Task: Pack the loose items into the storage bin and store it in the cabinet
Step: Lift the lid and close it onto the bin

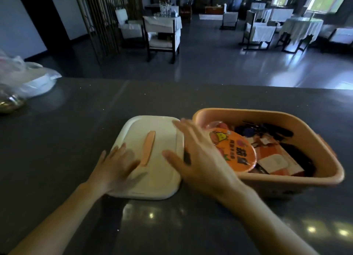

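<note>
Head view: both hands, left hand (116,165) and right hand (196,155), lie open and flat on a white lid (152,155) resting on the tabletop (57,140) beside the full bin (286,119); gripping the lid's opposite edges should seat it level.

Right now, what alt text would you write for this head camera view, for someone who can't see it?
Two bare hands, the left hand and right hand, reach open over a white lid with an orange handle, lying flat on a dark countertop. Just right of it sits an open orange storage bin, already filled with items including a round orange fan. A dim dining room lies beyond.
</note>
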